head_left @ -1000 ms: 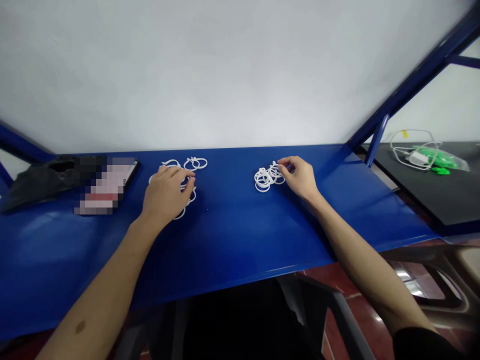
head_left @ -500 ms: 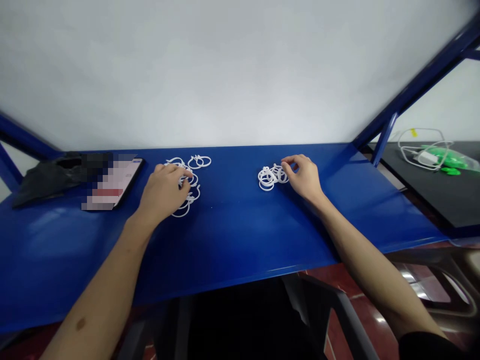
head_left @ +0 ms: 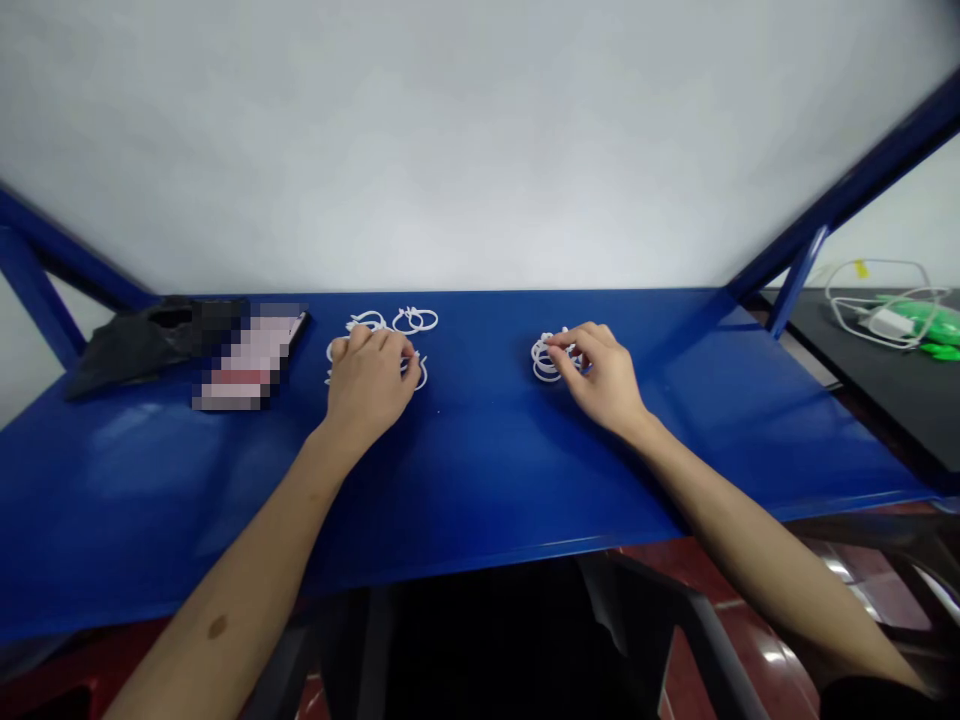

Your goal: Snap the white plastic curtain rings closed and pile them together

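Observation:
Several white plastic rings with small hooked ends, like shower curtain rings, lie in two groups on the blue table. My left hand (head_left: 371, 385) is over the left rings (head_left: 367, 320), fingers curled down and thumb close to the index finger. It covers much of that group, and whatever is in its grasp is hidden. Just behind it lies a pair of overlapping rings (head_left: 416, 319). At the smaller right pile (head_left: 545, 362), my right hand (head_left: 596, 375) has thumb and index fingertip pinched together on a ring; its other fingers are bent.
A phone (head_left: 251, 355), partly blurred out, and a black pouch (head_left: 135, 345) lie on the left of the blue table (head_left: 480, 480). A pale wall (head_left: 480, 150) rises behind. At right, a white cable and charger (head_left: 889, 320) and green items (head_left: 937, 325) rest on a black surface.
My view has shifted slightly left. My left hand has moved right across its rings, thumb and index drawing together. My right hand has moved left onto its pile, its fingertips closing there.

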Demonstrator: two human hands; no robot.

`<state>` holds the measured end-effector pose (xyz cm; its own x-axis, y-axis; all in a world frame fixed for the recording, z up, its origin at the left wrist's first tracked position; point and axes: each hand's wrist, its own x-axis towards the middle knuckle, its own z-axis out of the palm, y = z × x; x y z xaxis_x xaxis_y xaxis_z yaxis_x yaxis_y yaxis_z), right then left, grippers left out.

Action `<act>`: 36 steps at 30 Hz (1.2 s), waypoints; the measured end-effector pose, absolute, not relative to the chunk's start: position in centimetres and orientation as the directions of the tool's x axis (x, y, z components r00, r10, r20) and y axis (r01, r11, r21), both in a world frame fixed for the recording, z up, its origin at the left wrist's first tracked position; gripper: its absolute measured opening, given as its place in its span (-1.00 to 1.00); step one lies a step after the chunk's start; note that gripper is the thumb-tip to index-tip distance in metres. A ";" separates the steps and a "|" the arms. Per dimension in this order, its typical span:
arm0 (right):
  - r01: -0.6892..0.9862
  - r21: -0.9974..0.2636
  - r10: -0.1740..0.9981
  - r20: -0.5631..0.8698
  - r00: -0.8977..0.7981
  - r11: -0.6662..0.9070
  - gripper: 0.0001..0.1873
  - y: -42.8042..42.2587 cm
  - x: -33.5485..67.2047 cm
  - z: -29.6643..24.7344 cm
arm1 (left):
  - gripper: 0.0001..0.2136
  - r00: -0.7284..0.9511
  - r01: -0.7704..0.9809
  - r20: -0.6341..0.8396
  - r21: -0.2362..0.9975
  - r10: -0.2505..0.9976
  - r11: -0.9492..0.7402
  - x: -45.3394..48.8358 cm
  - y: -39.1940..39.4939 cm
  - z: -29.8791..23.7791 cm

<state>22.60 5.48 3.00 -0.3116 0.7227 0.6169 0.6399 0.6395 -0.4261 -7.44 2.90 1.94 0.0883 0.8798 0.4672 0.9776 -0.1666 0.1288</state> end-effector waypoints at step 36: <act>0.345 -0.571 0.646 0.488 -0.587 0.745 -0.84 2.5 19.9 1.6 | -0.86 0.259 0.570 0.302 0.719 0.917 -0.398 -1.9 0.5 1.8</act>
<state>19.91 2.51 1.61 -0.5869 0.6461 0.4879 0.3453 0.7449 -0.5709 -1.92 0.49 1.78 0.2590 0.9173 0.3023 0.5697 -0.3979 0.7191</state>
